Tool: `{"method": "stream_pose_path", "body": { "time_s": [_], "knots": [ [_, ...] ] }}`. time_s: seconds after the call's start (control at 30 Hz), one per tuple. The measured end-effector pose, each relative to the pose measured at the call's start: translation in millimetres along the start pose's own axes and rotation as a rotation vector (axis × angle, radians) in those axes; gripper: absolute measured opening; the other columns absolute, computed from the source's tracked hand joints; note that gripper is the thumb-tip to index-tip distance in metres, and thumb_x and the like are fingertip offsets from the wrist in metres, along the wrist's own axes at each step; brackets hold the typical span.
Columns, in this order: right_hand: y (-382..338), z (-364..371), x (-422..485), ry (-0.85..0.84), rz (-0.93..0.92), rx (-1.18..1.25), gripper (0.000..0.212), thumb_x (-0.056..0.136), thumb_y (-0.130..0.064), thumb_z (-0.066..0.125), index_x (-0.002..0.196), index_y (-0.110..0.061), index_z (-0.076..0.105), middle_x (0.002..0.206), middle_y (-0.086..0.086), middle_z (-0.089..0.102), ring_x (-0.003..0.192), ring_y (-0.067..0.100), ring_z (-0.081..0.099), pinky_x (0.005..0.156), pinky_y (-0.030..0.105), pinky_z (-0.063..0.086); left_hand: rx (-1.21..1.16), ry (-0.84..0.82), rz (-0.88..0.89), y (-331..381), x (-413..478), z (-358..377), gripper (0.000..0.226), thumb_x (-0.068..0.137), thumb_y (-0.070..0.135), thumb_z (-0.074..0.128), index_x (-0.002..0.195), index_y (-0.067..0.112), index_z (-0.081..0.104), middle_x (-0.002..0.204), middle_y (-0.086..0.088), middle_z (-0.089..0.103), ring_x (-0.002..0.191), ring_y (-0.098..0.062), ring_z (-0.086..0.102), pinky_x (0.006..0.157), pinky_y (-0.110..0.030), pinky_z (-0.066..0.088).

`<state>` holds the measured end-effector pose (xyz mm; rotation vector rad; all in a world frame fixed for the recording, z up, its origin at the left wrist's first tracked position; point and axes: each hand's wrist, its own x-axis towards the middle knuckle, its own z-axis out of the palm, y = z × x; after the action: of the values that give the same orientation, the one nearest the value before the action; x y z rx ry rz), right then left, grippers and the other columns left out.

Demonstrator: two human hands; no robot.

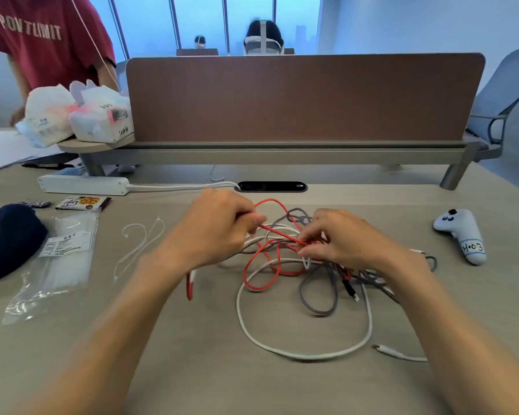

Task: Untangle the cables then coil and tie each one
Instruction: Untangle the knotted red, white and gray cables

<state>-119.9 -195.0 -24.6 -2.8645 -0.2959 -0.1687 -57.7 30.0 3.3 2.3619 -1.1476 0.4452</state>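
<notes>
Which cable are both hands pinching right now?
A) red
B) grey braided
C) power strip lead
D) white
A: a stretch of the red cable runs straight from the left hand to the right hand, and each hand pinches it at the fingertips, while the white cable lies slack on the desk.

- Left hand (213, 232) pinched the red cable (245, 275); right hand (342, 238) pinched the same strand at the knot.
- White cable (306, 357) and grey cable (300, 290) lay tangled with it on the table (192, 354).
- Loose zip ties (138, 247) lay left of the hands, beside the tie bag (63, 256).
</notes>
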Motion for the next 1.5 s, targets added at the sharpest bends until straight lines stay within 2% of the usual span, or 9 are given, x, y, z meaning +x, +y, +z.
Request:
{"method": "stream_pose_path", "body": {
  "time_s": [0.2,0.37,0.5,0.6,0.7,0.97,1.2,1.33,1.5],
  "knots": [
    [23,-2,-3,0.097,0.126,-0.027,0.028,0.085,-0.049,0.06,0.112,-0.044,0.064,0.104,-0.009,0.065,0.099,0.018,0.055,0.08,0.036,0.047,0.07,0.001,-0.158,-12,-4,-50,0.035,0.09,0.029,0.062,0.055,0.02,0.064,0.04,0.009,0.048,0.047,-0.007,0.047,0.048,-0.015,0.03],
    [22,-1,0,0.141,0.116,0.001,0.021,0.088,-0.046,0.059,0.103,-0.037,0.069,0.1,-0.013,0.071,0.094,0.018,0.061,0.079,0.04,0.051,0.192,-0.288,-0.31,-23,-13,-61,0.031,0.091,0.032,0.06,0.061,0.024,0.067,0.054,0.009,0.059,0.057,-0.011,0.054,0.054,-0.027,0.039],
    [9,5,1,0.144,0.056,0.014,0.018,0.089,-0.04,0.058,0.1,-0.031,0.071,0.093,-0.01,0.071,0.086,0.018,0.06,0.075,0.039,0.051,0.164,-0.363,-0.24,-18,-8,-30,0.022,0.092,0.016,0.054,0.099,0.034,0.064,0.091,0.013,0.07,0.09,-0.009,0.062,0.065,-0.008,0.041],
    [1,8,4,0.136,0.02,-0.003,0.018,0.087,-0.043,0.055,0.097,-0.033,0.068,0.087,-0.011,0.069,0.08,0.018,0.058,0.07,0.038,0.05,-0.078,-0.257,-0.134,-3,-2,4,0.024,0.097,0.021,0.048,0.117,0.023,0.061,0.109,0.004,0.069,0.101,-0.015,0.062,0.085,-0.027,0.046],
    [-8,9,5,0.115,-0.004,-0.023,0.015,0.087,-0.042,0.058,0.092,-0.032,0.068,0.08,-0.009,0.066,0.074,0.018,0.055,0.067,0.038,0.05,-0.132,-0.194,-0.074,15,-4,33,0.028,0.095,0.046,0.048,0.106,0.024,0.061,0.095,0.004,0.071,0.086,-0.015,0.064,0.075,-0.033,0.047],
    [5,2,0,0.1,0.118,-0.033,0.023,0.085,-0.042,0.064,0.106,-0.051,0.065,0.076,-0.022,0.055,0.08,0.011,0.051,0.066,0.031,0.043,-0.018,-0.104,-0.023,12,-2,13,0.038,0.087,0.038,0.047,0.066,0.013,0.067,0.06,-0.002,0.063,0.062,-0.026,0.056,0.06,-0.037,0.044],
    [19,6,1,0.222,0.216,0.1,0.016,0.083,-0.048,0.064,0.099,-0.046,0.069,0.082,-0.021,0.064,0.079,0.008,0.056,0.071,0.038,0.051,-0.003,-0.283,-0.136,-4,-3,-35,0.033,0.092,0.025,0.058,0.061,0.018,0.066,0.041,0.011,0.052,0.046,-0.004,0.048,0.048,-0.013,0.033],
    [6,10,2,0.224,0.155,0.032,0.013,0.085,-0.042,0.062,0.094,-0.037,0.07,0.085,-0.016,0.068,0.082,0.014,0.059,0.07,0.033,0.05,0.131,-0.458,-0.25,-14,-7,-33,0.026,0.092,0.027,0.057,0.07,0.022,0.069,0.061,0.01,0.067,0.059,-0.001,0.058,0.052,-0.014,0.038],
    [-8,14,4,0.202,0.107,-0.001,0.014,0.087,-0.035,0.061,0.098,-0.033,0.069,0.095,-0.013,0.07,0.093,0.017,0.06,0.074,0.034,0.049,0.101,-0.389,-0.193,5,-6,5,0.037,0.089,0.016,0.047,0.125,0.023,0.055,0.121,0.002,0.065,0.11,-0.02,0.059,0.091,-0.035,0.047]
  ]
}}
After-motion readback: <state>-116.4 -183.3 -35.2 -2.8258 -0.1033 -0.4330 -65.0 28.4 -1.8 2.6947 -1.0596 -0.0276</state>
